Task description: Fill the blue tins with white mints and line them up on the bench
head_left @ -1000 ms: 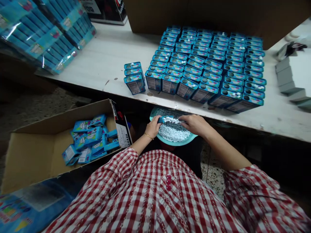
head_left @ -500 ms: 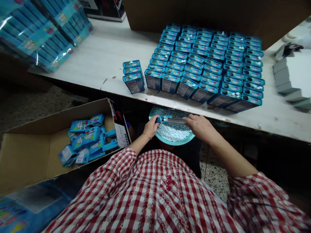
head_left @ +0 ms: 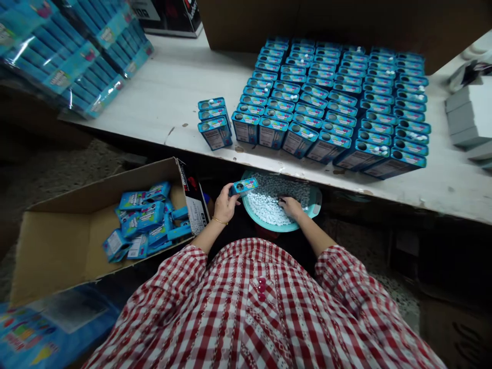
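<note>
My left hand (head_left: 226,204) is closed round a small blue tin (head_left: 245,186) with a dark round opening in its top, held at the left rim of a turquoise basin (head_left: 261,223). White pellets (head_left: 265,205) fill the basin. Among them is my right hand (head_left: 292,207), its fingers curled and their tips partly hidden. Whatever these fingers grip cannot be made out.
Rows of upright blue tins (head_left: 307,107) stand on the white table (head_left: 165,97), with a short separate row (head_left: 215,132) to their left. A cardboard box (head_left: 73,230) at my left holds several blue packs (head_left: 149,215). Plastic-wrapped blue packs (head_left: 73,66) are at the far left.
My right hand, earlier holding a flat metallic piece against the tin's top, has moved down into the pellets; that piece no longer shows. My left hand has shifted left with the tin.
</note>
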The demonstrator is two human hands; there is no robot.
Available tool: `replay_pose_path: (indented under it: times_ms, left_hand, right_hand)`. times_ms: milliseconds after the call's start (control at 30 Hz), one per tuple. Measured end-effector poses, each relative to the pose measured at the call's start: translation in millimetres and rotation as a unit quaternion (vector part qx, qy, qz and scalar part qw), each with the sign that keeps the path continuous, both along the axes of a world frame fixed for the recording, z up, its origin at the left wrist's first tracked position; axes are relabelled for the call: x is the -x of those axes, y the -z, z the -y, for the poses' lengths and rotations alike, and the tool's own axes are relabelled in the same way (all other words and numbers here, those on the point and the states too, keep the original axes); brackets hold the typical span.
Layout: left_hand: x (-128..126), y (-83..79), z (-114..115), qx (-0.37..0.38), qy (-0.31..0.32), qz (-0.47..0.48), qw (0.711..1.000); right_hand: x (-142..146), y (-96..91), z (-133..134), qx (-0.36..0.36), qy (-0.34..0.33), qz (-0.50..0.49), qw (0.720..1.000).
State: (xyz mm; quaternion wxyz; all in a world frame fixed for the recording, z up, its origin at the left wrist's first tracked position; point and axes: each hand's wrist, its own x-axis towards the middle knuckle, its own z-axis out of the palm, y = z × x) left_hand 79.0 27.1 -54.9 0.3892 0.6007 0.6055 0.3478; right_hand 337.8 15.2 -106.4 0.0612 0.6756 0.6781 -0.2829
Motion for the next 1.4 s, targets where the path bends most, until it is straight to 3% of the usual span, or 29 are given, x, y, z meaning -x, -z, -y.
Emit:
replay_pose_path:
  times_ms: [167, 333, 433, 567, 700, 867, 933, 1000, 1133, 1267, 1400]
  left_hand:
    - [1.4, 3.0, -3.0, -0.008, 0.002, -0.004, 1.000]
    - [-11.7, 3.8, -3.1, -0.032, 0.041, -0.032, 0.998]
    - [-24.2, 2.3, -1.5, -0.052, 0.078, -0.055, 0.994]
    - [-36.5, -1.5, 0.2, -0.073, 0.117, -0.083, 0.987]
    - [-39.8, -4.2, 0.7, -0.076, 0.133, -0.100, 0.983]
    - [-37.4, -3.0, 0.0, -0.069, 0.126, -0.088, 0.986]
    - [-34.3, -0.8, -0.2, -0.068, 0.114, -0.078, 0.988]
    - [-29.9, 1.8, 0.1, -0.068, 0.103, -0.071, 0.990]
    - [-20.3, 3.2, 2.5, -0.060, 0.075, -0.056, 0.994]
    - [-11.9, -3.4, 5.8, -0.043, 0.042, -0.038, 0.997]
    - [-1.4, -7.6, 7.0, -0.036, 0.008, -0.034, 0.999]
  right_hand:
    - [-29.2, -26.7, 7.2, -0.059, 0.001, -0.107, 0.992]
    - [-41.7, -90.2, 11.8, -0.145, -0.056, -0.222, 0.962]
    - [-33.9, -131.6, 8.3, -0.143, -0.112, -0.154, 0.971]
    - [-10.4, -172.6, 1.1, -0.126, -0.172, 0.023, 0.977]
    - [17.0, -198.1, -2.3, -0.111, -0.227, 0.140, 0.957]
    - [26.7, -216.6, 1.8, -0.135, -0.255, 0.174, 0.942]
    - [12.2, -209.6, 5.0, -0.151, -0.242, 0.168, 0.944]
    - [-10.2, -187.4, 8.4, -0.145, -0.213, 0.161, 0.953]
    - [-40.7, -108.6, 13.8, -0.046, -0.107, 0.121, 0.986]
    - [-14.0, -38.7, 11.8, -0.013, -0.045, 0.033, 0.998]
    - [22.6, -10.2, 3.4, -0.041, -0.021, -0.040, 0.998]
